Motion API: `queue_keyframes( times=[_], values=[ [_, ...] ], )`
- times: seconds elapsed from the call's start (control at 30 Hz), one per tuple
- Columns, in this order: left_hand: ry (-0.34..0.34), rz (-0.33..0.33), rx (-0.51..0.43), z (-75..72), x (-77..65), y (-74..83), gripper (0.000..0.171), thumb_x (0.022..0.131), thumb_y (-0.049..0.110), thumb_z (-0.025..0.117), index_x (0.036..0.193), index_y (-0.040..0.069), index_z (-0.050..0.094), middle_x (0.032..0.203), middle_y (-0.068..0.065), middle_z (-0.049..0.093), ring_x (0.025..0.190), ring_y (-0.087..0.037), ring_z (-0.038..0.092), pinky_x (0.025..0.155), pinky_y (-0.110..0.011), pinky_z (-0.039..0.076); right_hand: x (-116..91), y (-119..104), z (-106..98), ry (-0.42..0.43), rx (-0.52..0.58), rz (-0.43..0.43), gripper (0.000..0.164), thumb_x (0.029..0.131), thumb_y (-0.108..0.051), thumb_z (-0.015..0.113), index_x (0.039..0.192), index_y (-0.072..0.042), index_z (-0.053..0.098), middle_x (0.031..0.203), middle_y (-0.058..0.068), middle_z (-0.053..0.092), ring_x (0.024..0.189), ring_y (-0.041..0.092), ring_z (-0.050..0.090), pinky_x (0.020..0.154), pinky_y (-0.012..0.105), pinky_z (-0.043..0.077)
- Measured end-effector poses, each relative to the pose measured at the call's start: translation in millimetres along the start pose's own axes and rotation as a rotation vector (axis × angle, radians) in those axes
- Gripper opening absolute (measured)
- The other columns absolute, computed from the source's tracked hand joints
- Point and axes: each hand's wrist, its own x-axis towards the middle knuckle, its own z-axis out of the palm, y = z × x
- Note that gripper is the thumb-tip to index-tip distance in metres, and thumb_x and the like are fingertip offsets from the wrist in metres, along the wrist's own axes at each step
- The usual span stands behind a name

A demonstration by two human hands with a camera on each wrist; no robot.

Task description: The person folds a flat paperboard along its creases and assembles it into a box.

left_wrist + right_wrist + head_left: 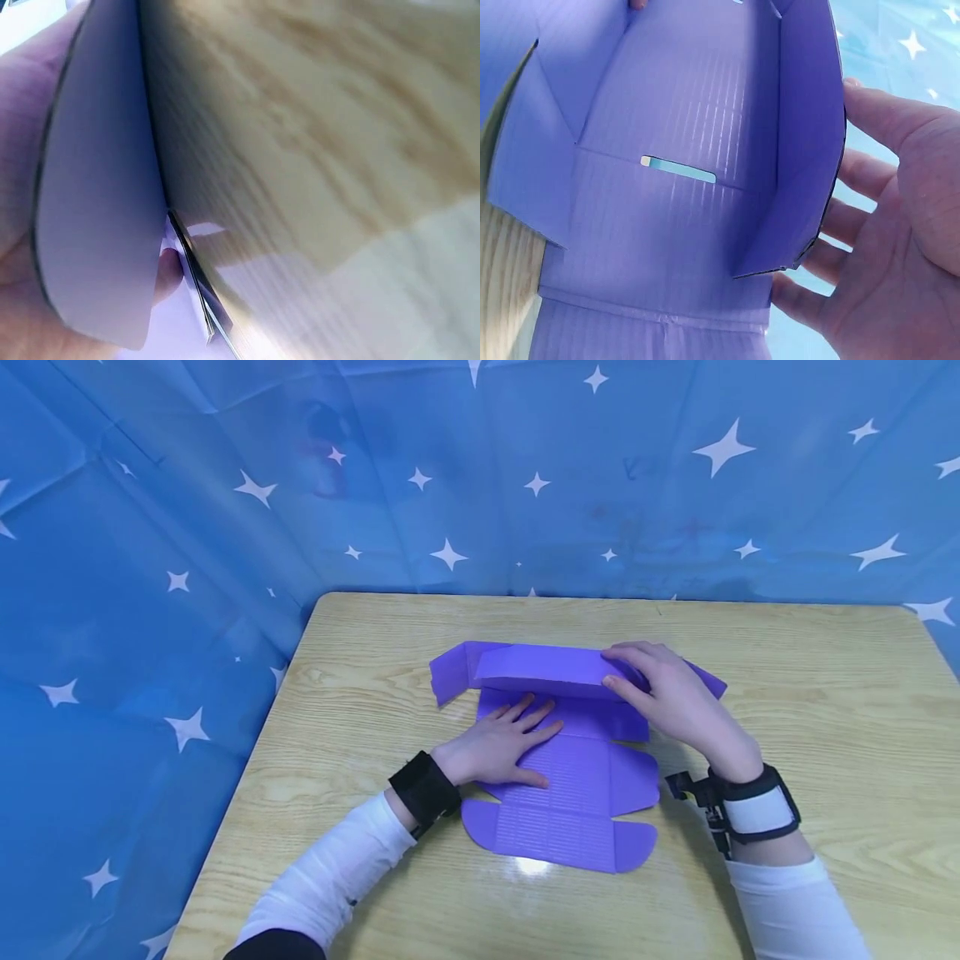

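Note:
A purple cardboard box [573, 777], partly unfolded, lies on the table with its creased panels and rounded side flaps spread toward the person. Along its far side a folded panel [547, 667] stands raised. My left hand [495, 747] rests with fingers spread on the flat middle panels. At the raised panel's right end, my right hand [675, 697] grips the edge, thumb on the near face. In the right wrist view, a slot [679, 169] runs along a crease, and the right fingers reach behind the upright wall [810, 112]. A side flap [97, 187] covers part of the left hand in the left wrist view.
The light wooden table [840, 735] extends to both sides of the cardboard. A blue cloth with white stars [525, 527] hangs behind the table and along its left side. Black straps [425, 789] with cameras wrap both wrists.

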Motion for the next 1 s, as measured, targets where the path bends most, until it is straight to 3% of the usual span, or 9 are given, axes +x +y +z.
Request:
queue_keyframes(
  times=[0.3, 0.53, 0.77, 1.0],
  values=[
    [0.069, -0.019, -0.094, 0.6, -9.5, -5.3, 0.092, 0.097, 0.064, 0.063, 0.169, 0.021, 0.025, 0.179, -0.010, 0.012, 0.167, -0.039, 0.004, 0.136, -0.058, 0.020, 3, 0, 4, 0.027, -0.007, -0.016, 0.044, 0.107, -0.027, 0.062, 0.145, -0.004, 0.061, 0.149, 0.025, 0.059, 0.142, 0.047, 0.051, 0.118, 0.065, 0.042],
    [0.147, -0.092, -0.194, 2.3, -29.8, -18.6, 0.092, 0.098, 0.061, 0.064, 0.169, 0.018, 0.024, 0.179, -0.013, 0.012, 0.167, -0.042, 0.004, 0.136, -0.059, 0.017, 4, 0, 5, 0.030, -0.016, -0.012, 0.044, 0.107, -0.026, 0.062, 0.145, -0.004, 0.061, 0.150, 0.026, 0.057, 0.144, 0.048, 0.049, 0.122, 0.067, 0.037],
    [0.233, -0.149, -0.274, 1.3, -50.3, -31.8, 0.091, 0.098, 0.056, 0.068, 0.167, 0.013, 0.027, 0.177, -0.018, 0.018, 0.166, -0.044, 0.004, 0.136, -0.058, 0.018, 4, 1, 5, 0.041, -0.013, -0.003, 0.044, 0.107, -0.027, 0.062, 0.145, -0.005, 0.061, 0.151, 0.024, 0.057, 0.145, 0.047, 0.049, 0.120, 0.066, 0.040],
    [0.311, -0.208, -0.329, -1.0, -65.9, -44.8, 0.091, 0.099, 0.052, 0.068, 0.168, 0.012, 0.023, 0.178, -0.015, 0.010, 0.167, -0.039, 0.003, 0.136, -0.055, 0.018, 6, -1, 6, 0.042, -0.009, -0.004, 0.044, 0.107, -0.028, 0.062, 0.145, -0.005, 0.061, 0.151, 0.025, 0.058, 0.144, 0.048, 0.049, 0.119, 0.067, 0.040]
  ],
)
